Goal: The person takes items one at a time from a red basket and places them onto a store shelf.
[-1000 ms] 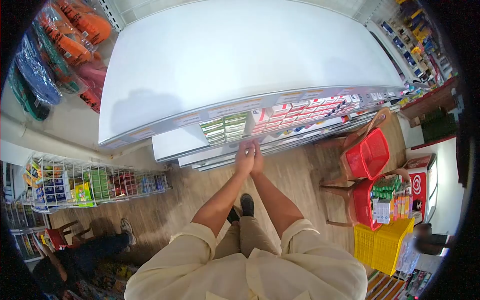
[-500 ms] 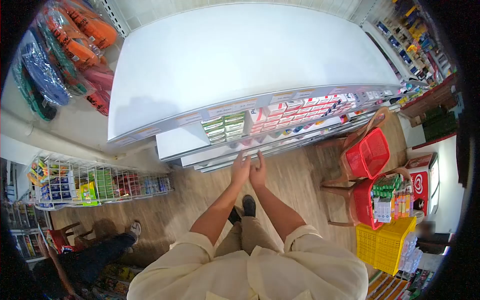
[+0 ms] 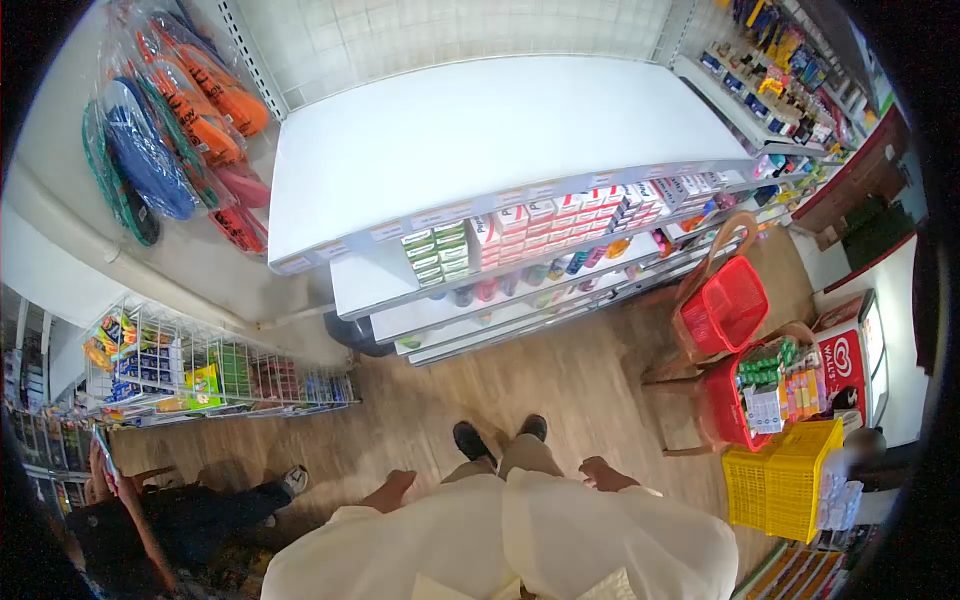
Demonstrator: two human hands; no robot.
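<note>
My left hand (image 3: 393, 489) hangs low at my left side, near the hem of my cream shirt (image 3: 430, 540). Its fingers are loosely bent and nothing shows in them. On the other side, my right hand (image 3: 603, 474) is held low too, empty, its fingers partly stretched. Neither hand touches the white shelf unit (image 3: 510, 120) in front of me. On its second level stand green-and-white boxes (image 3: 435, 255) and rows of red-and-white boxes (image 3: 545, 232). Bottles (image 3: 540, 275) line the level below.
Bagged sandals (image 3: 150, 150) hang at upper left above a wire rack of packets (image 3: 150, 365). Red baskets (image 3: 727, 305) sit on brown chairs at right, beside a yellow crate (image 3: 775, 480). Another person's leg (image 3: 230, 510) is at lower left, a hand holding a phone (image 3: 104, 455).
My hands have parted from in front of the shelf and dropped back to my sides. The shelf now appears farther off. The other person's hand with a phone has come into view.
</note>
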